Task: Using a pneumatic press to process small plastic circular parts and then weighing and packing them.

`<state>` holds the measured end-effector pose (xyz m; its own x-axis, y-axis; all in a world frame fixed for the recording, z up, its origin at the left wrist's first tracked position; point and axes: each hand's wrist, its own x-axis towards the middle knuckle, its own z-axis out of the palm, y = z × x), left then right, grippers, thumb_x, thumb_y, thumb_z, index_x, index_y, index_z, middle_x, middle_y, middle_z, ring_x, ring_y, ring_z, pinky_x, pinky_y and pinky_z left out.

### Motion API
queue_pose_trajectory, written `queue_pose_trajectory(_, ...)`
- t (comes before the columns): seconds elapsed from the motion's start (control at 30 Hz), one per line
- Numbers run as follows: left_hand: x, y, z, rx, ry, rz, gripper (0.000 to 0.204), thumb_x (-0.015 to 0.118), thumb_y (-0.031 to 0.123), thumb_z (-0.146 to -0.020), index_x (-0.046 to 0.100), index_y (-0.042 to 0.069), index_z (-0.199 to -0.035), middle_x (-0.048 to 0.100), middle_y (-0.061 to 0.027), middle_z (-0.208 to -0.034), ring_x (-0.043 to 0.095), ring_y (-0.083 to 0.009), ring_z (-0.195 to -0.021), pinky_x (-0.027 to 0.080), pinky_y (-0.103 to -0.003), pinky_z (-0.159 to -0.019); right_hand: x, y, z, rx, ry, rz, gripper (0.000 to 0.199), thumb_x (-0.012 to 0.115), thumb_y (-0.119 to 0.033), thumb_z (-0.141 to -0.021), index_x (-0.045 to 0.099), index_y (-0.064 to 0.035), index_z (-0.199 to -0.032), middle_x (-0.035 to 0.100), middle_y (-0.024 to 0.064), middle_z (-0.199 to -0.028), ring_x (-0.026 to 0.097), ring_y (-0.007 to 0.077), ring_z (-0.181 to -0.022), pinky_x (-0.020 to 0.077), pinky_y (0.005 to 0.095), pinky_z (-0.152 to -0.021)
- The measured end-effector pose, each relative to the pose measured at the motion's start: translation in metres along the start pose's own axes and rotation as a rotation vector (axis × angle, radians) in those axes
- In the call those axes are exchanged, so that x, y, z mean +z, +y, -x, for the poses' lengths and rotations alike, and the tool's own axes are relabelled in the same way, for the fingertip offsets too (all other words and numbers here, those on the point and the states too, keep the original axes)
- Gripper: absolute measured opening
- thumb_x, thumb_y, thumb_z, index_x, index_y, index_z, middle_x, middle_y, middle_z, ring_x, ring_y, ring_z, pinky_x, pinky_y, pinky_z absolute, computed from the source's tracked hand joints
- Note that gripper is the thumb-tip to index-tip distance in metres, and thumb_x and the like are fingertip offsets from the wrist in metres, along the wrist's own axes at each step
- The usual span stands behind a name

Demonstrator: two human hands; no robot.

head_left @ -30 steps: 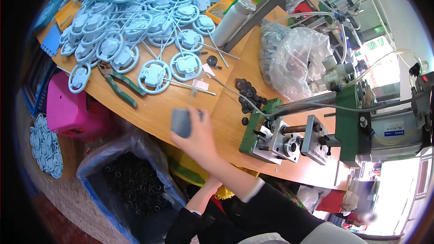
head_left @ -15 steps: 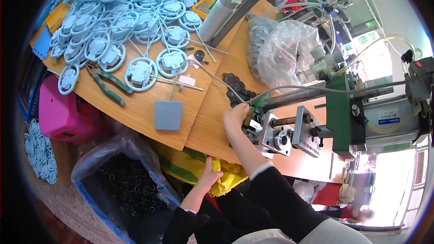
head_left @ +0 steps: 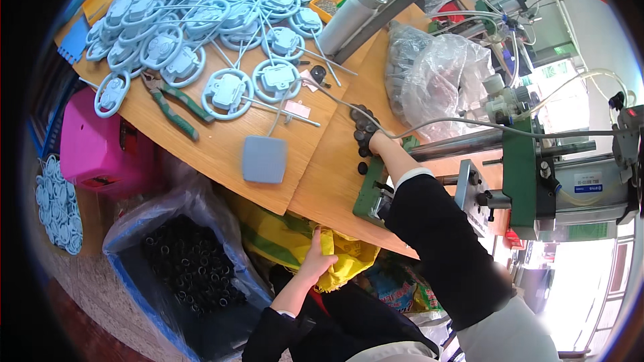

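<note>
My left hand (head_left: 315, 263) grips the edge of a yellow woven sack (head_left: 352, 255) just below the table's front edge. Its thumb lies along the bunched cloth. My right hand (head_left: 382, 145) reaches across to a small heap of black round caps (head_left: 363, 123) on the wooden table. Its fingers are down among the caps and mostly hidden, so their grip does not show. Beside the right forearm is a bench press with a green frame (head_left: 520, 174) and a steel plate (head_left: 467, 186). The forearm covers part of the press's lower fixture.
Light-blue ring-shaped parts (head_left: 226, 90) pile up at the far left, beside green-handled pliers (head_left: 176, 108). A grey square pad (head_left: 264, 159) lies near the front edge. A clear plastic bag (head_left: 446, 77) stands behind the caps. Below are a pink stool (head_left: 100, 147) and a lined bin (head_left: 127, 245) of black rings.
My right hand has left the press fixture and moved outward to the heap of black caps. The left hand keeps its place on the yellow sack. The view has shifted slightly.
</note>
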<state>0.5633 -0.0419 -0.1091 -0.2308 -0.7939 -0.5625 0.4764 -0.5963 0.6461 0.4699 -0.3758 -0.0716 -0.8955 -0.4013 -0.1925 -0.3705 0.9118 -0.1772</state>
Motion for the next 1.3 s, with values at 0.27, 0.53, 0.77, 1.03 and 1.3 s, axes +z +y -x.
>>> queue_pose_trajectory(0.27,-0.007,0.009,0.004,0.013,-0.009,0.002,0.089,0.053,-0.006,-0.061,0.007,0.004,-0.137,0.027,-0.0151,-0.134,0.031,-0.0234,-0.120,0.031,-0.028,-0.094,-0.021,0.020,0.019,-0.728,-0.250,0.688,0.032,0.054,-0.019,-0.079,0.057,-0.0041,-0.107,0.058,0.0096,-0.106,0.058,0.0182,-0.093,0.0459,0.0264,-0.072)
queue_pose_trajectory(0.53,0.011,0.009,-0.014,0.105,-0.070,0.019,0.088,0.054,-0.001,-0.060,0.009,0.003,-0.136,0.026,-0.0201,-0.135,0.028,-0.0297,-0.124,0.026,-0.031,-0.098,-0.007,-0.031,-0.108,-0.659,-0.356,1.374,0.023,0.058,-0.013,-0.075,0.060,-0.0043,-0.096,0.062,0.0088,-0.090,0.059,0.0211,-0.080,0.0463,0.0319,-0.068)
queue_pose_trajectory(0.77,-0.019,0.006,0.005,0.018,-0.001,-0.012,0.088,0.055,-0.001,-0.060,0.009,0.003,-0.135,0.024,-0.0194,-0.136,0.026,-0.0287,-0.125,0.025,-0.030,-0.099,-0.025,-0.019,0.036,-0.431,-0.593,0.673,0.020,0.063,-0.022,-0.070,0.060,-0.0043,-0.080,0.059,0.0059,-0.071,0.056,0.0181,-0.057,0.0477,0.0293,-0.056)
queue_pose_trajectory(1.03,-0.012,0.018,-0.002,0.032,-0.033,0.003,0.088,0.055,-0.003,-0.060,0.010,0.004,-0.136,0.024,-0.0186,-0.136,0.025,-0.0281,-0.126,0.025,-0.030,-0.099,0.004,-0.015,-0.085,-0.710,-0.232,0.458,0.024,0.059,-0.020,-0.069,0.062,-0.0015,-0.085,0.061,0.0184,-0.084,0.060,0.0285,-0.073,0.0485,0.0388,-0.062)
queue_pose_trajectory(1.3,-0.001,0.018,-0.017,0.068,-0.085,0.046,0.089,0.055,-0.001,-0.061,0.008,0.006,-0.137,0.023,-0.0198,-0.137,0.024,-0.0294,-0.126,0.025,-0.030,-0.099,-0.032,-0.029,-0.134,-1.002,0.202,0.448,0.026,0.050,-0.015,-0.072,0.063,0.0019,-0.087,0.059,0.0262,-0.090,0.060,0.0358,-0.084,0.0490,0.0420,-0.065)
